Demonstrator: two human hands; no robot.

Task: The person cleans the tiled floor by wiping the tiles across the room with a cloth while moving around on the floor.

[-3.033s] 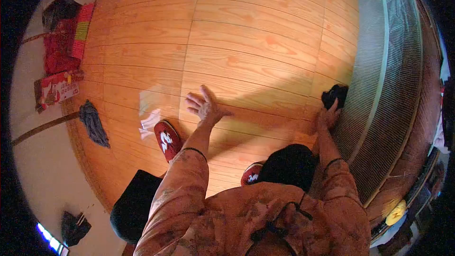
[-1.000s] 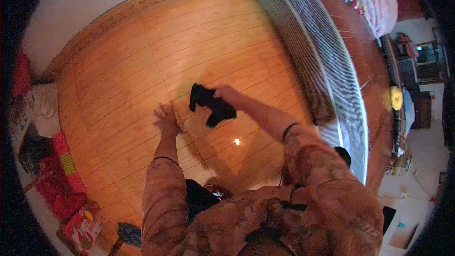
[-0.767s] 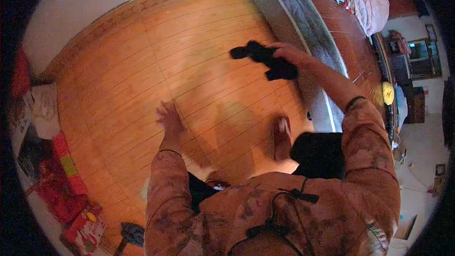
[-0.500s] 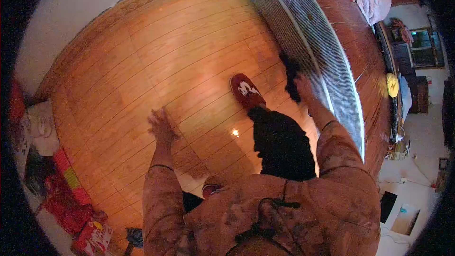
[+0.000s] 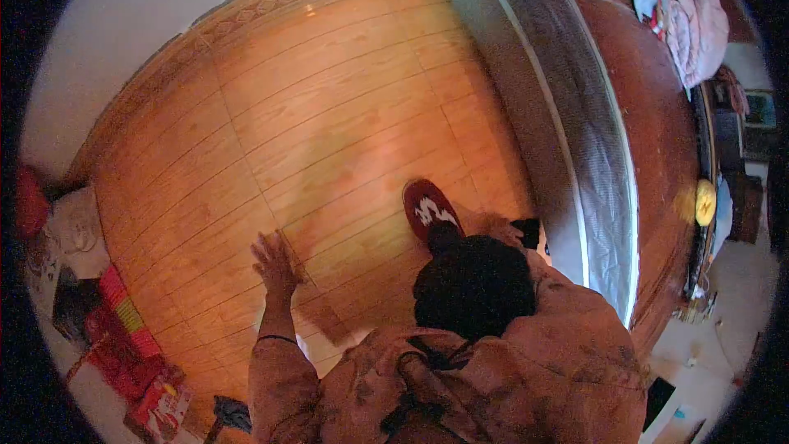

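My left hand [image 5: 277,265] hovers over the wood-look floor [image 5: 329,164] with its fingers spread, holding nothing. Beyond my bent knee, low beside the grey bed side, my right hand [image 5: 508,232] is partly hidden by the leg. A piece of black cloth [image 5: 531,233] shows at its fingers, and the hand appears closed on it; the exact kind of cloth cannot be made out. Between the hands, a dark red shoe [image 5: 431,209] with a white pattern stands on the floor.
A bed with a grey mesh side [image 5: 567,115] and a brown top [image 5: 657,107] runs along the right. Pink bedding [image 5: 694,29] and a yellow item [image 5: 704,202] lie there. Red bags [image 5: 160,407] and a striped pink-and-yellow item [image 5: 130,308] line the left. A wall [image 5: 164,25] is ahead.
My right hand has drawn back toward my body with the black cloth, now partly behind my knee. I have bent lower and the view has shifted. The left hand stays spread.
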